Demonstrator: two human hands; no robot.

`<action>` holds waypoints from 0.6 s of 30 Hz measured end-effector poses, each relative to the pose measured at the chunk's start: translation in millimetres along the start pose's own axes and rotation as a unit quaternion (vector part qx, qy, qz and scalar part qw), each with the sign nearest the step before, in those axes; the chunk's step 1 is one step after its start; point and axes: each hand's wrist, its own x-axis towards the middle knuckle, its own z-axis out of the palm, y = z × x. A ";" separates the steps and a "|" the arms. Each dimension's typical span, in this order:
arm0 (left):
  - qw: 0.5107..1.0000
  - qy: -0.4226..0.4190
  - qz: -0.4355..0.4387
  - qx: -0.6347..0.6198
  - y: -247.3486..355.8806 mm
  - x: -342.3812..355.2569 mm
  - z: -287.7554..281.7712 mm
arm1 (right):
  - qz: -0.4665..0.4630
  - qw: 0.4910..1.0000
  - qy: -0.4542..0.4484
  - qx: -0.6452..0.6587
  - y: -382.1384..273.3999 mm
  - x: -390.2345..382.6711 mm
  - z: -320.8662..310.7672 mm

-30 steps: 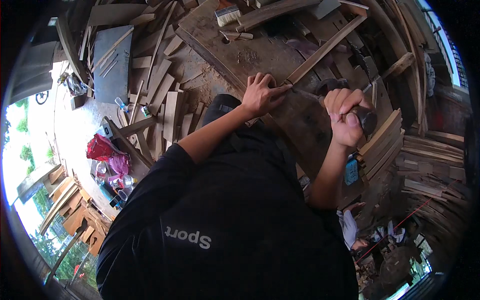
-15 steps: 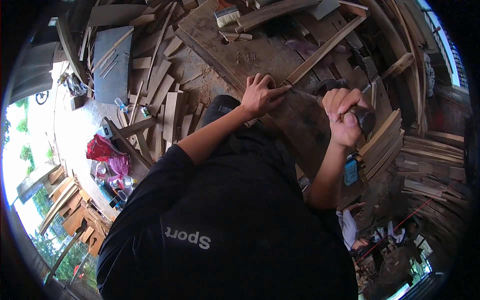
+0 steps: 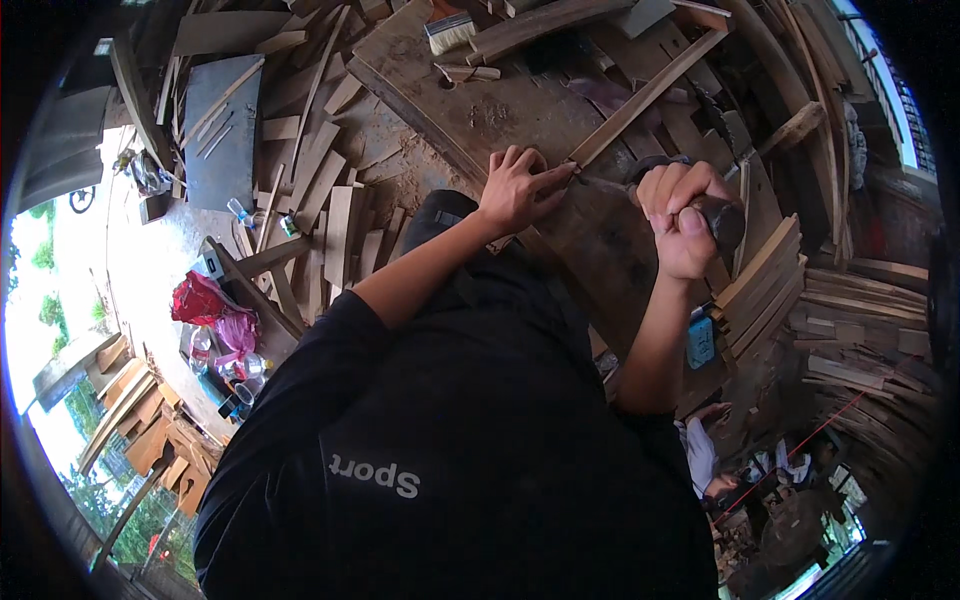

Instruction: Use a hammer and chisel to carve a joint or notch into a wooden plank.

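Note:
My left hand [image 3: 517, 190] is closed at the near end of a long, narrow wooden strip [image 3: 650, 97] lying over the workbench [image 3: 490, 110]. Its thumb and forefinger reach to the strip's end, where a small dark bit shows; what they pinch is too small to make out. To the right, my right hand [image 3: 683, 215] is raised above the bench, its fingers wrapped round a dark tool with a thick, rounded end [image 3: 722, 222]. Another dark part of it shows beyond the knuckles, but the hand hides the middle, so its kind is unclear.
A wide brush [image 3: 451, 35] and a curved wooden piece [image 3: 545, 28] lie at the bench's far side. Wood offcuts [image 3: 340, 225] cover the floor at left; stacked boards [image 3: 762, 275] stand at right, near a blue box [image 3: 701, 340]. Another person [image 3: 703, 455] is at lower right.
My right hand has shifted slightly up and left with the dark tool, turning a little. My left hand stays at the strip's end, almost unmoved.

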 end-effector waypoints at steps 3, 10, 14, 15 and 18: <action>1.000 0.006 0.005 -0.002 -1.3 -0.7 1.3 | 0.002 1.000 0.003 -0.007 -1.6 0.6 4.1; 1.000 0.003 0.009 0.004 -1.5 -1.5 3.3 | -0.002 1.000 0.013 -0.022 0.6 -1.1 7.3; 1.000 -0.007 0.016 0.015 -1.4 -0.5 2.2 | 0.005 1.000 0.017 -0.023 0.8 1.7 7.6; 1.000 -0.008 0.016 0.015 -1.0 -0.9 2.3 | 0.005 1.000 0.017 -0.026 1.2 2.4 8.5; 1.000 -0.017 0.010 0.022 0.8 -0.2 1.3 | 0.017 0.999 0.019 -0.026 -1.7 4.1 12.3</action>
